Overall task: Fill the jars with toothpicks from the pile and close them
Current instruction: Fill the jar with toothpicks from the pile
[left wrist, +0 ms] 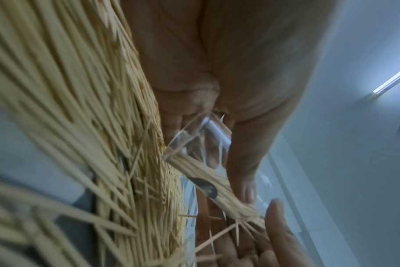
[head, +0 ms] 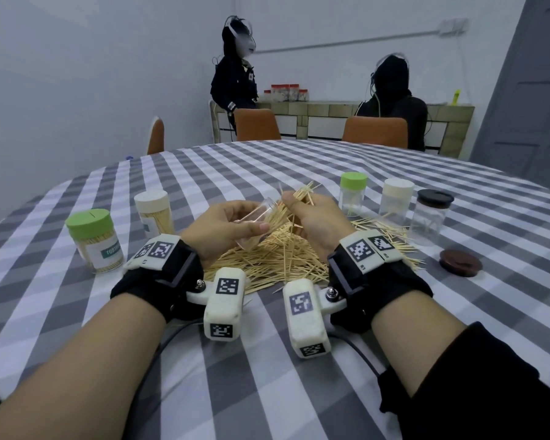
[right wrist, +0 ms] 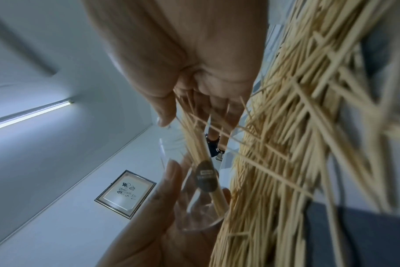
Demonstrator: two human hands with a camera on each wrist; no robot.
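The left grip [head: 232, 222] curls around a tilted clear jar [head: 258, 222], mouth angled toward the right grip [head: 315, 217], whose fingers pinch a toothpick bundle [head: 302, 193] feeding it above the pile [head: 267, 265].

- A grey-and-white checked tablecloth [head: 299, 160] covers the table.
- Orange chairs [head: 257, 124] stand along the table's far edge.
- Two people in dark clothes [head: 394, 100] are beyond them.
- A framed picture [right wrist: 125, 193] hangs on the wall.
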